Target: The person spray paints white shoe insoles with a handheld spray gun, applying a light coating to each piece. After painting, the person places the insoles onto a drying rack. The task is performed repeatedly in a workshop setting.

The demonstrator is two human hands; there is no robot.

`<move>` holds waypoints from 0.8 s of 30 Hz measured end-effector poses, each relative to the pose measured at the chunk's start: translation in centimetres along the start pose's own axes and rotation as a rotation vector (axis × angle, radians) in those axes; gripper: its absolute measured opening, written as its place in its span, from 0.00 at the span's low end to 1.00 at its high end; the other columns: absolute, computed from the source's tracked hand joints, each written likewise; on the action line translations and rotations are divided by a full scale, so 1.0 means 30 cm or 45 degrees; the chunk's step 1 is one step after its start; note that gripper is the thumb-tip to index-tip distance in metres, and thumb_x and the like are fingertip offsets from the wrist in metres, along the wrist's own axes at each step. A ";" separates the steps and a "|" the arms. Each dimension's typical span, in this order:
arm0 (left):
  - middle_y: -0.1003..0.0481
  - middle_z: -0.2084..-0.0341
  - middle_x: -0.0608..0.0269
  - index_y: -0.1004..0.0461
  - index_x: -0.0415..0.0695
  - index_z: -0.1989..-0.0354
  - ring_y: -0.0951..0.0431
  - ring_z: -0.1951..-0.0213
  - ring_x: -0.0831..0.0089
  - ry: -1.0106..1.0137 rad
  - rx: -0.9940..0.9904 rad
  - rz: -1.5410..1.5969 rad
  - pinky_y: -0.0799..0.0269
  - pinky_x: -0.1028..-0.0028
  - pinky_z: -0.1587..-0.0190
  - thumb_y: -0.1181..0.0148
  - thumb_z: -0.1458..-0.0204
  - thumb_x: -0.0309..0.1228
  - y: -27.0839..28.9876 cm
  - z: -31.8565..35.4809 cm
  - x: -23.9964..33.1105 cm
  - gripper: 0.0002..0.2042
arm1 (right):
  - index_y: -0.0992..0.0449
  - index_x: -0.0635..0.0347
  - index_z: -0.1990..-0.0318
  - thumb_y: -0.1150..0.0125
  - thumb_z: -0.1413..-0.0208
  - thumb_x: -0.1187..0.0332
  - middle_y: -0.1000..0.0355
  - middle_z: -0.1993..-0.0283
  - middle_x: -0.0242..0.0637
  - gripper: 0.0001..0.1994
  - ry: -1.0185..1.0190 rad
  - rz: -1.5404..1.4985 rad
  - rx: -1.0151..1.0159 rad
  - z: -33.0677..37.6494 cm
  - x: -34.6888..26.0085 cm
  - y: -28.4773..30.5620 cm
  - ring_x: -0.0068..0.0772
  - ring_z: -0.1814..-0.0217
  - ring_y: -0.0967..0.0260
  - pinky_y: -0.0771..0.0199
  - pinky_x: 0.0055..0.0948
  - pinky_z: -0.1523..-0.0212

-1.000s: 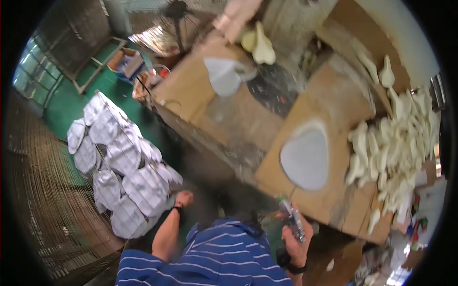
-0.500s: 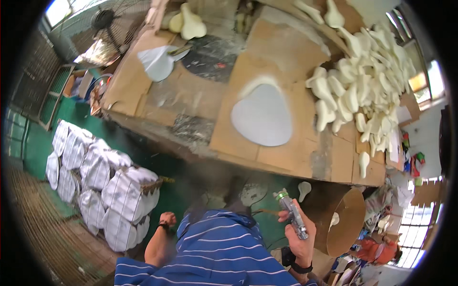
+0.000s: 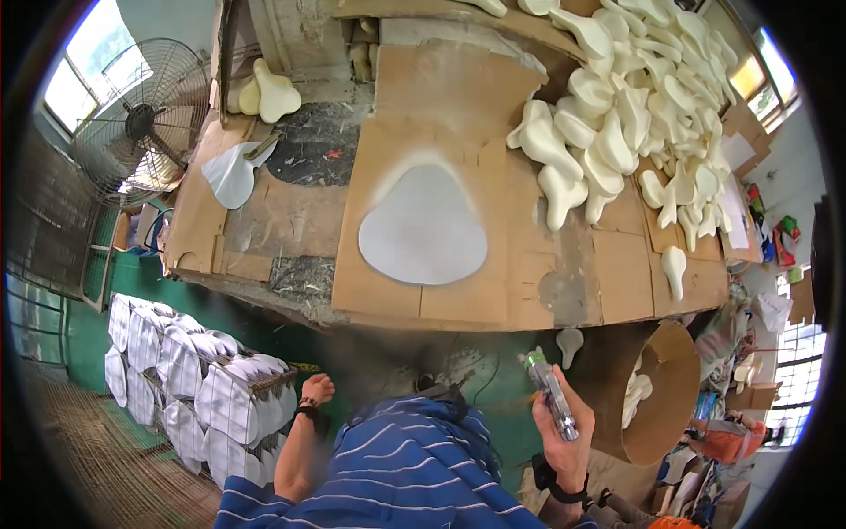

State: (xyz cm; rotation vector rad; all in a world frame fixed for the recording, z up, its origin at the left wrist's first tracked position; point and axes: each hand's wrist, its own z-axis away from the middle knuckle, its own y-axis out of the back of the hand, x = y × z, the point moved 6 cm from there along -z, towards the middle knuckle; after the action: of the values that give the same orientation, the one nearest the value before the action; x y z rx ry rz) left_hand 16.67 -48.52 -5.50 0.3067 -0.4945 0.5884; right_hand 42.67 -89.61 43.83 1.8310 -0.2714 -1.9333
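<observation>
My right hand is shut on a metal spray gun, held upright below the table's front edge. My left hand hangs at my side with its fingers curled and nothing in it, close to the white wrapped bundles. On the cardboard-covered table lies a grey rounded-triangle sheet ringed by pale overspray. A heap of cream foam saddle-shaped pieces fills the table's far right.
A second grey sheet and two cream pieces lie at the table's left end. A standing fan is at the far left. A cardboard drum holding cream pieces stands at my right. Green floor shows below the table.
The view has swung left and down toward the table, bringing the fan into sight. My right hand keeps the spray gun upright; my left hand has stayed low by the bundles.
</observation>
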 end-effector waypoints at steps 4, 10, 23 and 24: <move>0.22 0.66 0.58 0.32 0.43 0.44 0.20 0.66 0.67 -0.078 -0.019 -0.060 0.23 0.65 0.64 0.45 0.43 0.34 -0.078 0.032 0.093 0.19 | 0.32 0.69 0.42 0.36 0.47 0.72 0.27 0.65 0.32 0.25 0.069 -0.013 -0.090 -0.095 0.022 0.012 0.17 0.66 0.35 0.32 0.18 0.63; 0.22 0.69 0.59 0.29 0.41 0.49 0.21 0.71 0.69 0.074 -0.006 0.096 0.24 0.68 0.72 0.42 0.47 0.32 -0.080 0.050 -0.080 0.17 | 0.29 0.68 0.44 0.35 0.49 0.74 0.24 0.61 0.44 0.23 0.135 -0.002 -0.199 -0.164 0.002 0.010 0.27 0.64 0.29 0.29 0.25 0.59; 0.28 0.79 0.64 0.26 0.42 0.59 0.26 0.78 0.65 0.285 -0.133 0.500 0.28 0.67 0.77 0.51 0.44 0.25 0.026 -0.007 -0.364 0.08 | 0.28 0.65 0.44 0.34 0.55 0.77 0.24 0.61 0.48 0.26 0.139 0.104 -0.494 -0.161 0.015 0.030 0.35 0.66 0.27 0.29 0.26 0.61; 0.28 0.79 0.64 0.26 0.42 0.59 0.26 0.78 0.65 0.259 -0.099 0.418 0.29 0.67 0.78 0.50 0.45 0.24 0.016 -0.009 -0.322 0.08 | 0.28 0.65 0.44 0.34 0.55 0.77 0.24 0.61 0.48 0.26 0.095 0.107 -0.485 -0.156 0.029 0.043 0.36 0.66 0.27 0.29 0.26 0.61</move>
State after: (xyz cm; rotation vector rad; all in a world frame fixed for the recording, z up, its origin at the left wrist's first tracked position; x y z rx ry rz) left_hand 9.52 -52.38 -10.73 0.0891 -0.3719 0.9071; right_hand 47.49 -90.35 43.21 1.6077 0.0438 -1.7155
